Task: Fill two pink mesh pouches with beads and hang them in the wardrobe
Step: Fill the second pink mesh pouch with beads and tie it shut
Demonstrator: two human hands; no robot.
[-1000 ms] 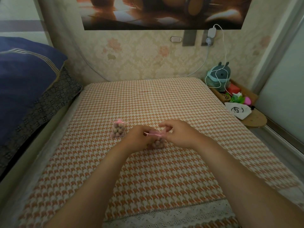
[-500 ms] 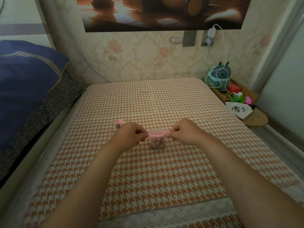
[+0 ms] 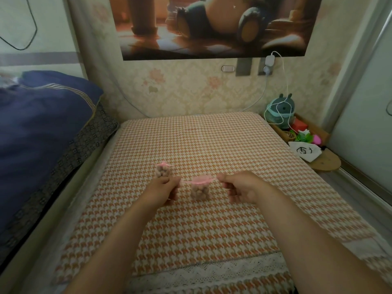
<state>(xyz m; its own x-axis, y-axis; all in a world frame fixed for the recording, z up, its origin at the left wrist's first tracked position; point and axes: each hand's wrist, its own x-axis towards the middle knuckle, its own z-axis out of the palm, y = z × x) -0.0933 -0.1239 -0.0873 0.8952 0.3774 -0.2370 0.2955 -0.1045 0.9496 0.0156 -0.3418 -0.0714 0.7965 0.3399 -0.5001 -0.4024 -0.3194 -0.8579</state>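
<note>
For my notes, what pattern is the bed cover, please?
The bed cover is orange and white houndstooth; head view.

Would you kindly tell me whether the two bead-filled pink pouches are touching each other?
Apart. The head view shows the far pouch lying left of the near pouch, with bare checked cloth and the left hand between them.

**Free room and obstacles.** Open cloth of the worktop (image 3: 191, 230) lay before and beyond the hands. Between left hand (image 3: 163, 189) and right hand (image 3: 239, 187) stood the near pouch (image 3: 199, 192), its drawstring (image 3: 186, 181) pinched taut across the gap. The far pouch (image 3: 163, 171) stood just beyond the left hand. Blue bedding (image 3: 42, 124) bounded the left side, a cluttered shelf (image 3: 326, 164) the right, the wall (image 3: 191, 92) the far end.
</note>
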